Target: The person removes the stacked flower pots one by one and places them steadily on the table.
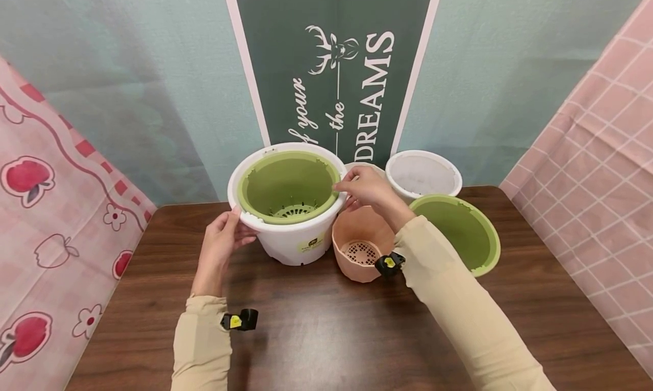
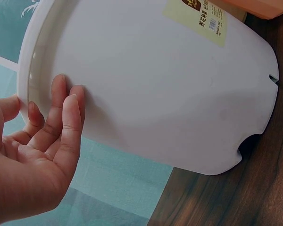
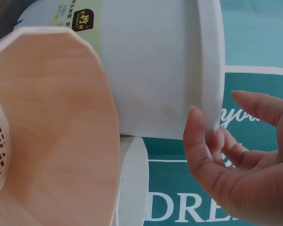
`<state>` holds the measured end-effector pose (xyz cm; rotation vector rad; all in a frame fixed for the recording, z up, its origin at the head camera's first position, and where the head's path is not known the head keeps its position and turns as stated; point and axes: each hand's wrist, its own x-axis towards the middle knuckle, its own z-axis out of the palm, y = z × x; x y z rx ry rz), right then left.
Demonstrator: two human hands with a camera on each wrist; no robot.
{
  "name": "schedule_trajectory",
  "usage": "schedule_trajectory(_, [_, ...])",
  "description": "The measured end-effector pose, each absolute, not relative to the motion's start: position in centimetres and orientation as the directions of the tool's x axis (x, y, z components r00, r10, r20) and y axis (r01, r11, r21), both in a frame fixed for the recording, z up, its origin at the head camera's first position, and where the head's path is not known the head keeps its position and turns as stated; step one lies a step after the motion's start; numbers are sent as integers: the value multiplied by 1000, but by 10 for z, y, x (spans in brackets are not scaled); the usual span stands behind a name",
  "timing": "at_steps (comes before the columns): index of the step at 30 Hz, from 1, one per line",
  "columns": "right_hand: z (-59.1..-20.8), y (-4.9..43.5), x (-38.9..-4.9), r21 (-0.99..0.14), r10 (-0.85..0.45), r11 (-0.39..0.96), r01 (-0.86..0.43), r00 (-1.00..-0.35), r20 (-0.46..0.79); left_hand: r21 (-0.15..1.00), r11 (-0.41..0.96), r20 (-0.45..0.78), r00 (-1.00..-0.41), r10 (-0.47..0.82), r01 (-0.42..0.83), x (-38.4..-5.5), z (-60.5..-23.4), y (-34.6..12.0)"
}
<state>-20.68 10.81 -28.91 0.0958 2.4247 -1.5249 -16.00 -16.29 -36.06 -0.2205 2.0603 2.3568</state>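
Observation:
A large white flowerpot (image 1: 285, 243) with a yellow-green label stands upright on the table, a green inner pot (image 1: 285, 178) with a slotted base nested inside. At its left side, my left hand (image 1: 221, 238) grips the rim, thumb on the edge and fingers underneath against the wall. My right hand (image 1: 369, 187) is at the opposite side of the rim. In the right wrist view its fingertips (image 3: 195, 115) touch the underside of the white rim (image 3: 212, 61), while the thumb stands apart above it.
A peach pot (image 1: 352, 269) with a perforated base stands right of the white pot, below my right hand. Behind it a pale rim shows. A smaller white pot (image 1: 423, 173) and a tilted green pot (image 1: 459, 238) are farther right. A printed cloth backdrop hangs behind the wooden table (image 1: 306, 328).

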Motion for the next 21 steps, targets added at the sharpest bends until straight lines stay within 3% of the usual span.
schedule_trajectory(21, [-296,101,-213,-859,-30,453,237,-960,-280,985,-145,-108,-990,-93,-94,-161,-362,-163])
